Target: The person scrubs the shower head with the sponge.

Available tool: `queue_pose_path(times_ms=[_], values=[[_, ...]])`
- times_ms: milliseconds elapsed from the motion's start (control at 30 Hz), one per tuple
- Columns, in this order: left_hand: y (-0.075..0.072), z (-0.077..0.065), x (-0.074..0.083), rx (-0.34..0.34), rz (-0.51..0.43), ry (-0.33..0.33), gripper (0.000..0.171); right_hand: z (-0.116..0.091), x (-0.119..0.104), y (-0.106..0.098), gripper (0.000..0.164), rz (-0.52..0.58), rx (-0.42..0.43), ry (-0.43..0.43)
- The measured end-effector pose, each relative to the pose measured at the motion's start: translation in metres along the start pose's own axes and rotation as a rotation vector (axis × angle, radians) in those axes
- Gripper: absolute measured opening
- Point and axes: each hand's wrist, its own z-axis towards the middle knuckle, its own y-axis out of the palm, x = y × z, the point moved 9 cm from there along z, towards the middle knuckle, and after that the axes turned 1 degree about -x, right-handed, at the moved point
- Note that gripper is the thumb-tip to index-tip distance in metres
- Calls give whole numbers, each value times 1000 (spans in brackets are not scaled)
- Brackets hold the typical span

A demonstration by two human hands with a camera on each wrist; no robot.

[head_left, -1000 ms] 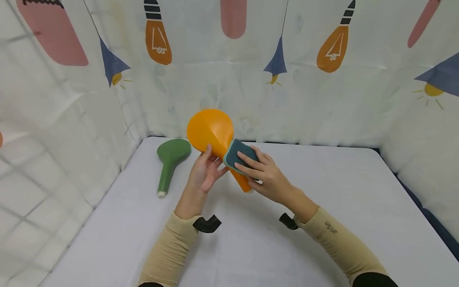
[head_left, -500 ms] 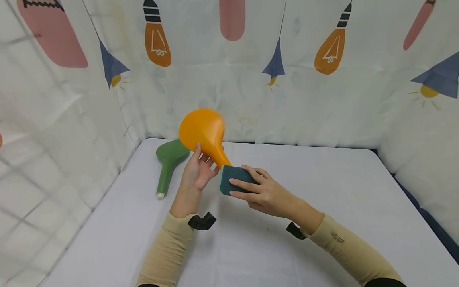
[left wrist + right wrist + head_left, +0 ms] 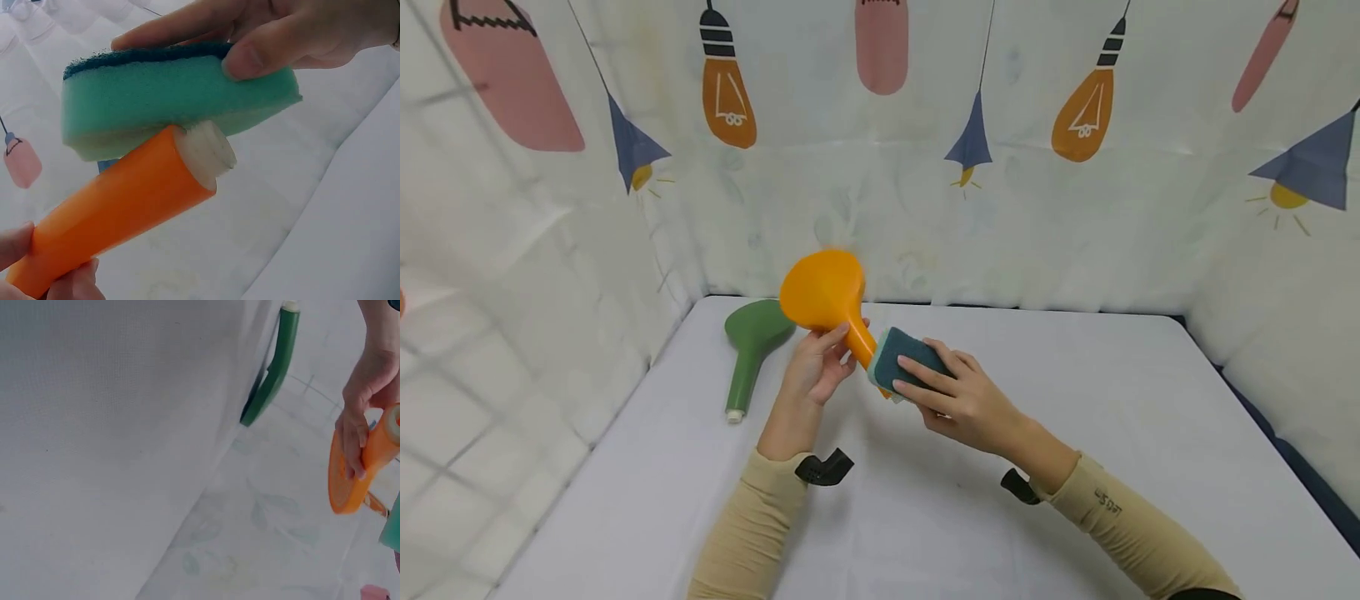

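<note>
My left hand (image 3: pixel 812 371) holds an orange shower head (image 3: pixel 823 290) above the table, thumb and fingers around its handle near the neck. The broad round head points up and away to the left. My right hand (image 3: pixel 981 412) grips a sponge (image 3: pixel 904 363), dark green scouring layer uppermost. In the left wrist view the sponge's pale foam underside (image 3: pixel 169 112) lies against the handle's end, by a white threaded connector (image 3: pixel 209 150). A green shower head (image 3: pixel 752 343) lies on the table to the left of my left hand.
The table (image 3: pixel 1075 400) has a white cover. Light fabric walls (image 3: pixel 880 192) printed with lamps and bulbs stand behind and at both sides. Each wrist carries a small black camera mount (image 3: pixel 824 467).
The sponge slid down from the shower head's neck to the handle's end, then came back up a little onto the handle. The orange shower head shifted left and then slightly lower.
</note>
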Motion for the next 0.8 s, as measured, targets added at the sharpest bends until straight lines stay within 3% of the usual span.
queue_pose_path(times_ms=[67, 167, 433, 800], values=[[-2, 0, -2, 13, 2, -23, 36, -1, 5, -3, 36, -17, 35, 41], [-3, 1, -4, 14, 25, -46, 41, -3, 14, -8, 38, -34, 93, 111], [-10, 6, -3, 30, 71, -50, 49, -13, 42, -18, 38, -63, 178, 241], [-25, 12, -10, 24, 197, -193, 55, -35, 78, -27, 42, -171, 164, 387]])
